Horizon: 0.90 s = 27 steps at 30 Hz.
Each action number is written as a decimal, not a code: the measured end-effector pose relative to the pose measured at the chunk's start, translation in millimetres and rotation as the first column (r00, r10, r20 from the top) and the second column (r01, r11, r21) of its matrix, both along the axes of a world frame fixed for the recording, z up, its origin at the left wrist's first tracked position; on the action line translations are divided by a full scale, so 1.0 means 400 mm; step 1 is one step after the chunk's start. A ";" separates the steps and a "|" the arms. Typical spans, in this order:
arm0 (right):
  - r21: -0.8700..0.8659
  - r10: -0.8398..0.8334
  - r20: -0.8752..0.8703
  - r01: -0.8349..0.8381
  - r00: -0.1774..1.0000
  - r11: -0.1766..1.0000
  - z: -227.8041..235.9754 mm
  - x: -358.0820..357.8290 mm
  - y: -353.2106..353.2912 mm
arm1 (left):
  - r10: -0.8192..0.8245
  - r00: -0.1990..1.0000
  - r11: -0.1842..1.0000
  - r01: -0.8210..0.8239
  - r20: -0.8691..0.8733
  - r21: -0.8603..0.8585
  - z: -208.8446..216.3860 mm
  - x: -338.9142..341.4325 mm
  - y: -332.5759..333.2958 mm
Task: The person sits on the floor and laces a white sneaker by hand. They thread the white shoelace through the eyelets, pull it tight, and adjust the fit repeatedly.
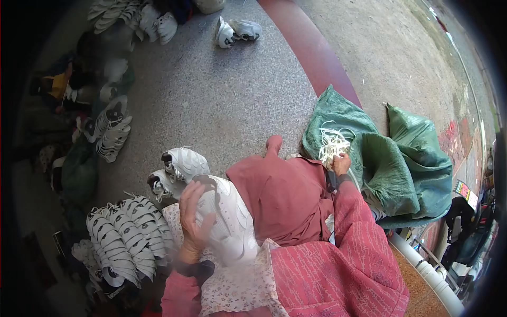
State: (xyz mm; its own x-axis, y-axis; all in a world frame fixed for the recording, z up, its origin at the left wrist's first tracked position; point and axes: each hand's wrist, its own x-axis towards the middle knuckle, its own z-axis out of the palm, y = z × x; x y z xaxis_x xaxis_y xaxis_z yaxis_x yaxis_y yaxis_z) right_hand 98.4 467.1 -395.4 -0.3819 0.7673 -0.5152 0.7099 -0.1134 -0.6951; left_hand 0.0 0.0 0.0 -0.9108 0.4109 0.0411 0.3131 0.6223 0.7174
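A white shoe upper (226, 216) with a dark collar lies on my lap, over a floral apron (240, 288). My left hand (194, 222) rests against its left side, fingers stretched and thumb apart. Motion blurs the lower end of the upper. To the right, my right hand (341, 165) is closed on white shoelaces (334, 145), part of a tangled bundle on a green sack (322, 113). Some strands hang down past the hand. A dark object (331, 182) shows below that hand, its kind unclear.
White shoe uppers (186, 164) sit just beyond my left hand. Stacked uppers (127, 238) stand at the left, with another row (112, 129) farther off. Two uppers (237, 31) lie on the speckled floor (222, 95). A second green sack (417, 142) is at the right, near a white pipe (430, 277).
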 end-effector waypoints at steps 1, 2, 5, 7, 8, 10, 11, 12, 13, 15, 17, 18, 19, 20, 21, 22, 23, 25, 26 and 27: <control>-0.033 0.033 0.025 -0.032 0.999 0.999 0.009 0.019 0.012 | 0.005 1.000 1.000 -0.005 0.008 0.004 0.007 0.004 0.002; -0.066 0.065 0.049 -0.062 0.997 0.996 0.016 0.034 0.019 | 0.010 1.000 1.000 -0.010 0.016 0.009 0.012 0.007 0.003; -0.121 0.092 0.029 -0.088 0.995 0.989 0.101 0.011 0.070 | 0.015 1.000 0.999 -0.014 -0.023 0.041 0.004 0.010 0.002; -0.104 0.018 -0.057 -0.024 0.998 0.994 0.149 0.030 0.100 | -0.003 1.000 0.999 0.004 -0.029 0.037 0.011 0.015 -0.003; -0.046 0.029 -0.116 -0.034 0.993 0.998 0.188 0.029 0.121 | -0.009 0.999 0.999 0.010 -0.034 0.041 0.006 0.015 -0.006; -0.012 0.023 -0.238 -0.027 0.971 1.000 0.290 0.010 0.148 | -0.008 0.999 0.999 0.011 -0.048 0.049 0.003 0.022 -0.014; -0.031 -0.005 -0.304 -0.005 0.953 1.000 0.345 -0.004 0.162 | -0.010 0.998 0.998 0.013 -0.056 0.055 0.000 0.023 -0.014; -0.014 0.021 -0.344 -0.027 0.939 1.000 0.394 -0.014 0.175 | -0.011 0.998 0.998 0.014 -0.063 0.056 0.003 0.025 -0.015; 0.039 0.042 -0.389 -0.029 0.920 0.999 0.447 -0.026 0.176 | -0.014 0.997 0.998 0.018 -0.071 0.057 0.003 0.023 -0.014; 0.059 0.067 -0.445 -0.045 0.893 0.997 0.592 -0.057 0.155 | -0.016 0.997 0.997 0.022 -0.079 0.078 0.001 0.028 -0.021; 0.097 0.097 -0.568 -0.051 0.817 0.994 0.709 -0.085 0.137 | -0.027 0.996 0.995 0.035 -0.085 0.097 0.001 0.026 -0.022; 0.113 0.117 -0.624 -0.060 0.773 0.992 0.769 -0.095 0.116 | -0.029 0.995 0.994 0.039 -0.097 0.105 -0.002 0.029 -0.025; 0.086 0.158 -0.665 -0.136 0.730 0.987 0.854 -0.110 0.074 | -0.029 0.995 0.994 0.039 -0.098 0.102 -0.003 0.032 -0.031; 0.064 0.194 -0.706 -0.212 0.681 0.975 0.946 -0.124 0.030 | -0.029 0.995 0.994 0.039 -0.101 0.099 -0.002 0.034 -0.036; 0.050 0.220 -0.743 -0.276 0.632 0.960 1.033 -0.126 -0.014 | -0.042 0.994 0.994 0.052 -0.103 0.101 0.001 0.033 -0.035; 0.215 0.350 -0.694 -0.283 0.630 0.935 1.097 -0.130 -0.055 | -0.051 0.996 0.992 0.059 -0.071 0.113 0.005 0.032 -0.035; 0.365 0.470 -0.627 -0.299 0.622 0.882 1.146 -0.141 -0.101 | -0.058 0.997 0.991 0.064 -0.055 0.116 0.014 0.035 -0.041; 0.756 0.725 -0.367 -0.267 0.583 0.598 1.239 -0.149 -0.183 | -0.079 0.997 0.988 0.081 -0.020 0.131 0.024 0.033 -0.053; 0.923 0.811 -0.156 -0.209 0.564 0.324 1.282 -0.148 -0.222 | -0.065 0.998 0.987 0.068 -0.027 0.142 0.028 0.035 -0.058; 0.990 0.824 0.073 -0.141 0.562 0.008 1.311 -0.143 -0.255 | -0.061 0.994 0.992 0.070 -0.092 0.104 0.035 0.039 -0.059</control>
